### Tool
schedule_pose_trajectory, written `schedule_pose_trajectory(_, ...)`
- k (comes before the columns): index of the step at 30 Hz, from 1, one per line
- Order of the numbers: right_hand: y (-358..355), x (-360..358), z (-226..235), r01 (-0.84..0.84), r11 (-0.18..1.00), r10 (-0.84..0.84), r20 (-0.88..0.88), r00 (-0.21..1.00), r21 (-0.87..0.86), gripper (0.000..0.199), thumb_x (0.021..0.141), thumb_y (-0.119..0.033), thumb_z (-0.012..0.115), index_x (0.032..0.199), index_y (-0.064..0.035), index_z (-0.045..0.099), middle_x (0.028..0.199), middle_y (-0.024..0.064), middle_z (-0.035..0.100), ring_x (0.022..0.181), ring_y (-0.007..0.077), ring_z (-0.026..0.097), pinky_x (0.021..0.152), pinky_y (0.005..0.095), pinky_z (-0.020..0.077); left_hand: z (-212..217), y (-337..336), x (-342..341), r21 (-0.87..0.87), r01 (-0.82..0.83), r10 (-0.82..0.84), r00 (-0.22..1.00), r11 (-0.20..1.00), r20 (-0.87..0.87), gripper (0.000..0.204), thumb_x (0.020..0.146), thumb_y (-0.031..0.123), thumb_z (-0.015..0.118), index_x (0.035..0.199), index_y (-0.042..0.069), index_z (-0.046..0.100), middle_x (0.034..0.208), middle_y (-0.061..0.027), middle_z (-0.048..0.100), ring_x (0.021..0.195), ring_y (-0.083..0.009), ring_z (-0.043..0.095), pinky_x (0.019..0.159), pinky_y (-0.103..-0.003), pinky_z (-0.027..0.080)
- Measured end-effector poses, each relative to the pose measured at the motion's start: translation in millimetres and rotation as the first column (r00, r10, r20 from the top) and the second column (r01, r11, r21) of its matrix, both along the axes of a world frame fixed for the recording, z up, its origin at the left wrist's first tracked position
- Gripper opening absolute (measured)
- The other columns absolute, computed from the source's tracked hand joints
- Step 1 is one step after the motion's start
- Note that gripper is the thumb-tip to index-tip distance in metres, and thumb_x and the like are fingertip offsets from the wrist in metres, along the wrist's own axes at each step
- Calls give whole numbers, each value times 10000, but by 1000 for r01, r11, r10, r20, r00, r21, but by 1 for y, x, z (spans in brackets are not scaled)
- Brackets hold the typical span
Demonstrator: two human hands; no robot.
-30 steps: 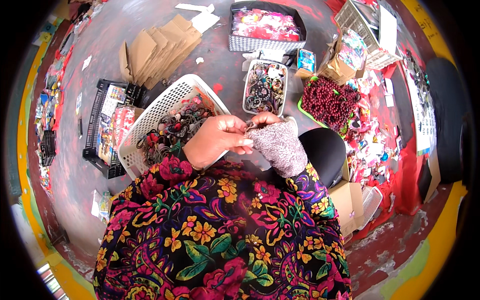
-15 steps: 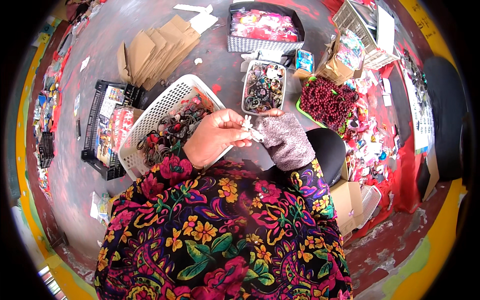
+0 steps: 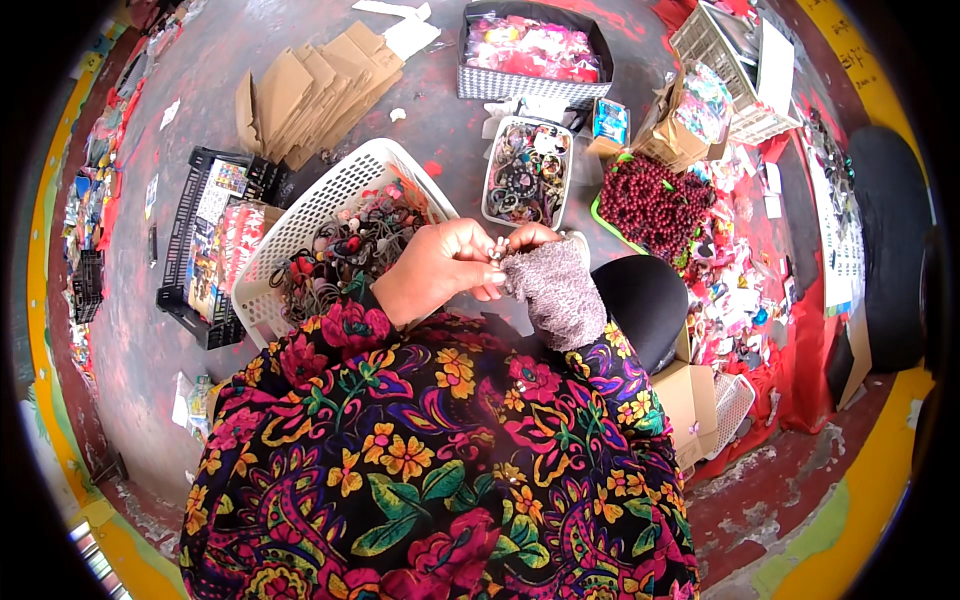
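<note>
My left hand [image 3: 437,268] is closed, thumb and fingertips pinching a small white ornament [image 3: 499,247] in front of my body. Against its other side sit the curled fingers of my right hand [image 3: 532,236]. A fuzzy mauve-grey cloth cover [image 3: 556,292] hides most of that hand and its wrist. The ornament's exact kind is too small to make out. Just beyond my left hand stands a white perforated basket [image 3: 375,165] with many dark, grey and reddish hair ties [image 3: 345,240]. Past my right fingers is a small white tray [image 3: 489,190] of mixed hair accessories [image 3: 525,175].
Dark red beads [image 3: 655,203] fill a green tray at right, beside scattered small goods on red cloth [image 3: 805,370]. A patterned bin [image 3: 530,88] stands at the back. Flattened cardboard [image 3: 315,95] and a black crate [image 3: 180,250] lie left. An opened carton [image 3: 685,405] sits near my right side.
My right hand has come left and closer to my left hand, its fingers now meeting at the white ornament. The left hand keeps its pinch.
</note>
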State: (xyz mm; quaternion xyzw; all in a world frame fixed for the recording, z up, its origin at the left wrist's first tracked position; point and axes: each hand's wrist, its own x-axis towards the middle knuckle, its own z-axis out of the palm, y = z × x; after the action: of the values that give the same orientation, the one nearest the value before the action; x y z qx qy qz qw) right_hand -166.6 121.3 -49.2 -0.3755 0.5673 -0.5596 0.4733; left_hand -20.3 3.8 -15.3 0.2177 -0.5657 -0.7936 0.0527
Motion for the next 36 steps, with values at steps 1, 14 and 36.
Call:
schedule_pose_trajectory(1, 0, 0, -1, -6, 1000, 5, -36, 999, -12, 178, 814, -141, 628, 889, 6, 562, 766, 35, 588, 720, 70, 547, 638, 236, 446, -3, -1, 0, -6, 10, -10, 1000, 1000, 3, 127, 836, -22, 598, 912, 7, 500, 810, -91, 619, 736, -171, 650, 615, -261, 531)
schedule_pose_trajectory(14, -2, -4, 26, -305, 952, 175, -782, 599, -21, 162, 640, -200, 681, 729, -72, 633, 719, 109, 585, 708, 289, 589, 637, 365, 459, -3, 6, 6, -591, 105, -110, 994, 800, 27, 114, 831, 22, 602, 925, 0, 543, 782, -71, 626, 730, -157, 639, 622, -279, 494)
schedule_pose_trajectory(36, 8, -29, 9, -160, 987, 73, -872, 485, -6, 124, 735, -128, 602, 842, -66, 601, 780, 66, 615, 760, 224, 599, 694, 341, 468, 13, -6, 2, -30, 50, -53, 995, 998, -86, 159, 905, 21, 511, 1058, -21, 507, 948, -121, 630, 829, -179, 643, 690, -263, 520)
